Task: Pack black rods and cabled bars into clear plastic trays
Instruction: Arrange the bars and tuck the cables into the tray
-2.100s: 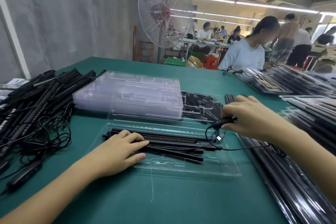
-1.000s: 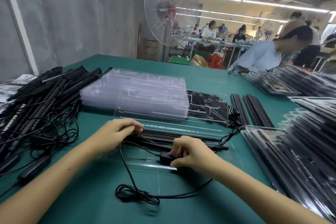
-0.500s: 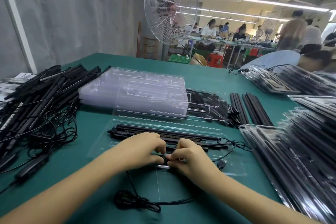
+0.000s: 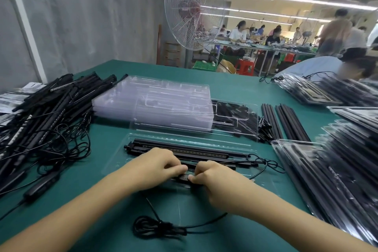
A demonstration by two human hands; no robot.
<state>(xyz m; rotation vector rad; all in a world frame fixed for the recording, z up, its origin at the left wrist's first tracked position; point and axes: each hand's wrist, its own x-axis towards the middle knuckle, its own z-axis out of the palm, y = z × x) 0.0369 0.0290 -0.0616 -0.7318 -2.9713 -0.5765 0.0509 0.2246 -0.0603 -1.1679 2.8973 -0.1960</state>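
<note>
The fingertips (image 4: 181, 168) of the left hand (image 4: 155, 164) and the thumb (image 4: 193, 178) of the right hand (image 4: 214, 182) meet on a small black control box (image 4: 184, 178). The fingers of both hands are curled, and they pinch this box from its two sides. We see the box low over the near part of a clear plastic tray (image 4: 131, 139), which lies open on the green table (image 4: 98, 200). In the far part of the tray lies a cabled bar (image 4: 190, 150) with a row of small dots along it. Thinner black pieces lie just beside it, partly hidden under the hands. A coiled cable bundle (image 4: 155, 229) lies on the table between the two forearms, and one strand runs from it up under the hands. Behind the tray stands a stack of empty clear trays (image 4: 155, 102). At the left we see a loose pile of cabled bars (image 4: 45, 112). At the right are black rods (image 4: 286, 122) laid side by side, and filled trays (image 4: 337, 180) near them. A wire-caged fan (image 4: 194, 6) stands beyond the table.
</note>
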